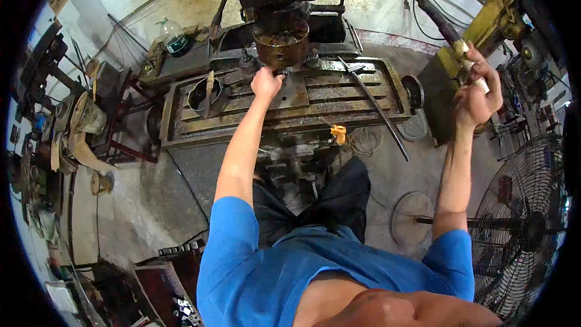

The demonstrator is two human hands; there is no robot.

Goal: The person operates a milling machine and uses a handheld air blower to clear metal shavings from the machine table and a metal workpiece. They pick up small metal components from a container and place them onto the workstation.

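Observation:
My left hand (265,83) reaches over the bed of a drilling or milling machine, fingers closed just below the dark, oily spindle head (281,45). What those fingers grip is hidden; a small dark tip shows beside them. Under the hand a flat metal plate (293,95) lies on the slotted machine table (242,122). Out at the right, my raised right hand (478,97) is wrapped around the pale, wrapped end of a long dark lever (433,12) that slants down from the machine's top.
A round can (196,95) with a brush across it sits on the table's left. A long metal bar (381,115) overhangs the front edge, near a yellow air gun (338,134). A large fan (532,224) stands right; a plastic bottle (174,37) is back left.

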